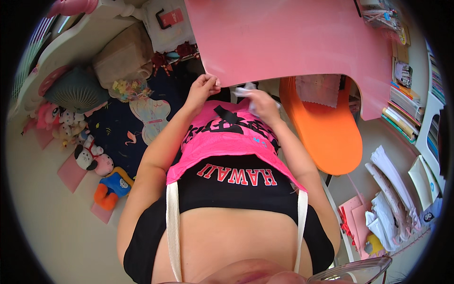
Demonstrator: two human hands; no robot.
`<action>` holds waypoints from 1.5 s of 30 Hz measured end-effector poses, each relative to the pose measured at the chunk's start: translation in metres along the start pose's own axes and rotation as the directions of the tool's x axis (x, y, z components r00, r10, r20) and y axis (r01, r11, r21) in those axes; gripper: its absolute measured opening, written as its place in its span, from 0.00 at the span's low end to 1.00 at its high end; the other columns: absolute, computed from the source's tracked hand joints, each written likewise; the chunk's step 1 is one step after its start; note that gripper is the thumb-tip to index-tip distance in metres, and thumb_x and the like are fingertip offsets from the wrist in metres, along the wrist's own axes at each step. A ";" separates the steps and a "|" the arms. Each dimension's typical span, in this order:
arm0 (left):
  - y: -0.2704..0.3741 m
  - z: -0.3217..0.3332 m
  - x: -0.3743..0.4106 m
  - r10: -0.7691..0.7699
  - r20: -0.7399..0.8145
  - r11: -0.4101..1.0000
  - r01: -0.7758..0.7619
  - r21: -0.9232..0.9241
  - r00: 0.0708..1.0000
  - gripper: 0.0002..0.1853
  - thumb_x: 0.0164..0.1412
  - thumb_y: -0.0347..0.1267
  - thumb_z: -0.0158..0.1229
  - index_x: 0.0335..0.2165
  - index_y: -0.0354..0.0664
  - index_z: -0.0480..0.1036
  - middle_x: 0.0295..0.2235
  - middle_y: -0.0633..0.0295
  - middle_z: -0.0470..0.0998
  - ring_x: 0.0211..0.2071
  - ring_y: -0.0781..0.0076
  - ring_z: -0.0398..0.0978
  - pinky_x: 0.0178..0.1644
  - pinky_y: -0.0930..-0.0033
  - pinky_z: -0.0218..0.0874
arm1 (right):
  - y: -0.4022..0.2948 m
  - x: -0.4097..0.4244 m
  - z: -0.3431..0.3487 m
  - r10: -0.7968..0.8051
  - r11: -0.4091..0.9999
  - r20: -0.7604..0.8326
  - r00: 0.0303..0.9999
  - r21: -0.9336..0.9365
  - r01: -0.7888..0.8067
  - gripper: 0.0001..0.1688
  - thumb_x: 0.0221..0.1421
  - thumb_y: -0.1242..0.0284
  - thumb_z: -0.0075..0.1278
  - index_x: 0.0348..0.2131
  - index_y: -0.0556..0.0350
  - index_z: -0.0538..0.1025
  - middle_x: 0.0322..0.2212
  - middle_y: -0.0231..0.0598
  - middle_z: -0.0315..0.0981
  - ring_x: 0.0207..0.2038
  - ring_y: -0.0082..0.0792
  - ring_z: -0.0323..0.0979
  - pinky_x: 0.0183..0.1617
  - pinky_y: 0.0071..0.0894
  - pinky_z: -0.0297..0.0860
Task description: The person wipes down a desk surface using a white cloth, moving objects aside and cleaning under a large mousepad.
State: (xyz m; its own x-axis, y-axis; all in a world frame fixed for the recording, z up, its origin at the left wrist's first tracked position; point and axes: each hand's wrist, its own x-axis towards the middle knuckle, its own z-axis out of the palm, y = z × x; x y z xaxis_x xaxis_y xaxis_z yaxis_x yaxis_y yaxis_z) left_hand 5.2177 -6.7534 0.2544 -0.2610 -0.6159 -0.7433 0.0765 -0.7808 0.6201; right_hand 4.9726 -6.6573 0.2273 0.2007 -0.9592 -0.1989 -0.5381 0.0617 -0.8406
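Note:
My left hand [205,88] is at the near left corner of a pink tabletop [298,39], fingers curled together. A small pale spot shows at its fingertips; whether it is something held I cannot tell. To its right, just off the table's front edge, my right hand [264,106] grips a crumpled white tissue or thin cloth [245,91]. Part of that white piece sticks out past the fingers, and the rest is hidden by the hand. Below both hands, a bright pink apron [227,142] with black lettering covers my lap, its cream straps [173,227] running up over a black top.
An orange chair [328,142] stands under the table's right side. Books and folders [406,103] line the right, with white rolled bags [386,198] below. Plush toys [90,152], a dark green pleated cushion [76,90] and a clear storage box [168,26] are on the left.

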 end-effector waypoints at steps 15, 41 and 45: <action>0.038 0.012 -0.029 0.111 0.028 0.994 -0.111 -0.017 0.993 0.09 0.65 0.34 0.51 0.37 0.39 0.68 0.31 0.65 0.74 0.31 0.79 0.72 0.41 0.77 0.66 | -0.071 0.090 0.005 -0.022 -0.913 0.248 0.968 0.389 -0.120 0.26 0.68 0.66 0.26 0.58 0.65 0.58 0.56 0.49 0.60 0.59 0.43 0.58 0.65 0.40 0.53; 0.186 0.068 0.180 0.640 0.655 -0.149 -0.771 0.619 0.402 0.17 0.62 0.37 0.47 0.46 0.43 0.71 0.50 0.55 0.70 0.53 0.52 0.66 0.51 0.63 0.62 | 0.035 0.194 -0.061 -0.224 0.897 -0.597 0.770 -0.436 -0.078 0.25 0.64 0.65 0.35 0.54 0.61 0.67 0.57 0.49 0.60 0.62 0.45 0.53 0.65 0.46 0.49; 0.150 0.031 0.168 0.491 0.676 -0.482 -0.475 0.736 0.550 0.21 0.63 0.39 0.42 0.53 0.46 0.66 0.57 0.56 0.64 0.59 0.57 0.60 0.61 0.53 0.52 | 0.030 0.189 -0.057 -0.328 0.812 -0.436 0.838 -0.583 0.014 0.24 0.62 0.66 0.38 0.53 0.60 0.68 0.56 0.47 0.62 0.60 0.44 0.56 0.64 0.45 0.52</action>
State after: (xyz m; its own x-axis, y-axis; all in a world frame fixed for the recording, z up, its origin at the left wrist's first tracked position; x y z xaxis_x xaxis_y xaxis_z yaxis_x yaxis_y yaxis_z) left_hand 5.1551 -6.9704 0.2302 -0.7566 -0.6506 0.0652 -0.6211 0.7463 0.2394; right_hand 4.9484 -6.8528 0.1933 -0.0127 -0.9443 0.3288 -0.9117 -0.1241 -0.3917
